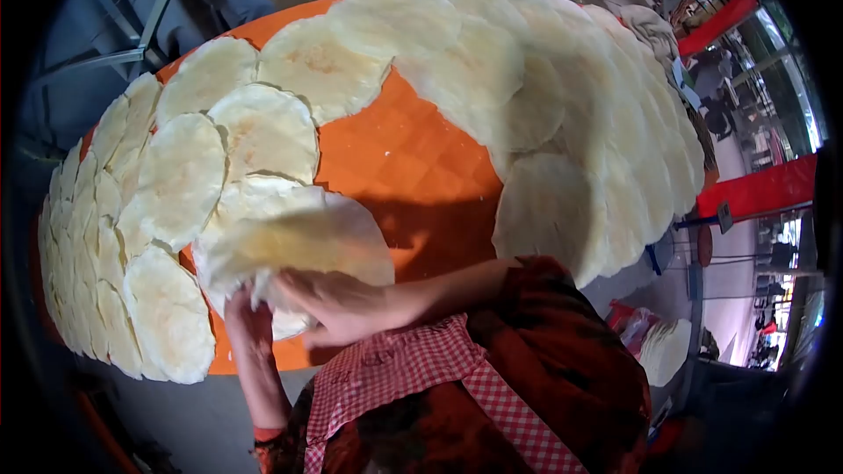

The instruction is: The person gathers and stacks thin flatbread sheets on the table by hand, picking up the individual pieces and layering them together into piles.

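My left hand [250, 312] is closed on the near-left edge of a large, thin, round flatbread [342, 233], close to the table's front edge. Beside it, my right hand [338, 305] reaches across from the right over the same bread's near edge. Its fingers are smeared by motion, and whether they grip the bread is unclear. A whitish bit shows between the two hands. The bread lies partly on the orange tabletop [413, 167] and is blurred near my hands. Another round flatbread [263, 133] lies just beyond it.
Overlapping flatbreads [615, 132] cover the table's right side, and more flatbreads [180, 175] spread over the left. A stack of pale rounds [665, 351] sits low at the right. Metal frame bars [158, 17] stand behind the table at the left.
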`<state>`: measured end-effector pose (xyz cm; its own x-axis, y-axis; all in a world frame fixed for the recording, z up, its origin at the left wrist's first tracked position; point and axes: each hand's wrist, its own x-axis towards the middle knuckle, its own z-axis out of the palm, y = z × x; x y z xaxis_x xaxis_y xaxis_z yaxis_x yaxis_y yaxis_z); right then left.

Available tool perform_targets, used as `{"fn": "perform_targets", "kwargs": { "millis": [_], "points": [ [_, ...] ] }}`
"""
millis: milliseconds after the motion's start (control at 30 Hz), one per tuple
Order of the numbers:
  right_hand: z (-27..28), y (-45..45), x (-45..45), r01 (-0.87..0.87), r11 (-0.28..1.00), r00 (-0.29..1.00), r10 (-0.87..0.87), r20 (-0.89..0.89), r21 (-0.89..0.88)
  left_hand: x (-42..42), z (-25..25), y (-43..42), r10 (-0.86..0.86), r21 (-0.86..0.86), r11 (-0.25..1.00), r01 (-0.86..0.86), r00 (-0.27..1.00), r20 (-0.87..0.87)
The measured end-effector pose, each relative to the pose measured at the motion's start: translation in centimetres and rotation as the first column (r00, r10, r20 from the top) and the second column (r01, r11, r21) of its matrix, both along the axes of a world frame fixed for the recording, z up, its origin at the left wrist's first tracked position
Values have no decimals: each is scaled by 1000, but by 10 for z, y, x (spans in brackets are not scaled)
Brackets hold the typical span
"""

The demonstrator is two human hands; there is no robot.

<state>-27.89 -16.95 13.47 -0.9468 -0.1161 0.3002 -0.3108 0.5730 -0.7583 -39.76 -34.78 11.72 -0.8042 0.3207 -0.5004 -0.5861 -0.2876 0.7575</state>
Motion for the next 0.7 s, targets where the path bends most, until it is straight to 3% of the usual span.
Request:
{"fn": "perform_targets", "kwargs": {
  "millis": [33,67,100,133,167,200,233,300,367,400,433,467,500,533,567,600,633,667,700],
  "points": [
    [6,-2,-9,90,996,993,-88,72,-15,-8,9,13,-27,71,997,32,998,-64],
    [-1,4,-24,217,972,976,-219,-10,-85,-12,26,30,-46,149,987,66,990,-133],
    [21,27,-32,283,957,958,-285,-16,-68,-10,48,48,-143,222,953,205,953,-265],
    [50,53,-38,361,873,927,-299,226,-327,-15,59,60,-226,257,902,346,887,-401],
    [33,90,-53,363,810,927,-361,96,-461,-4,84,77,-247,169,899,404,787,-566],
    [41,133,-52,415,784,905,-409,118,-462,2,87,84,-271,120,897,425,744,-611],
    [68,165,-37,393,641,916,-336,219,-659,5,89,88,-292,70,895,440,698,-654],
    [70,230,-10,288,491,923,-369,103,-822,11,57,93,-368,-13,889,458,698,-614],
    [56,291,24,667,619,725,-667,170,-414,27,4,98,-433,-107,893,438,769,-471],
    [44,311,46,774,568,630,-738,243,-281,39,-29,98,-472,-131,876,464,771,-427],
    [9,338,67,770,463,607,-744,281,-438,51,-71,97,-513,-270,858,437,713,-478],
    [11,329,76,801,244,503,-769,393,-547,66,-101,95,-569,-353,822,447,651,-502],
    [-31,374,114,930,367,336,-873,355,24,72,-142,89,-643,-464,762,451,453,-617],
    [-65,383,125,950,267,252,-962,109,161,80,-175,85,-692,-569,706,422,238,-682],
    [-99,391,136,957,86,131,-980,-149,276,90,-175,78,-699,-619,697,362,153,-698],
    [-116,392,138,962,-34,121,-839,-530,272,101,-169,78,-707,-663,687,298,63,-705],
    [-115,379,116,978,181,206,-917,-340,103,105,-164,84,-713,-699,677,231,-30,-700],
    [-122,359,89,935,338,322,-936,-145,-105,103,-158,89,-714,-698,683,216,-5,-700],
    [-127,343,63,887,423,454,-874,175,-187,104,-152,91,-718,-700,684,207,19,-696]
  ]
}}
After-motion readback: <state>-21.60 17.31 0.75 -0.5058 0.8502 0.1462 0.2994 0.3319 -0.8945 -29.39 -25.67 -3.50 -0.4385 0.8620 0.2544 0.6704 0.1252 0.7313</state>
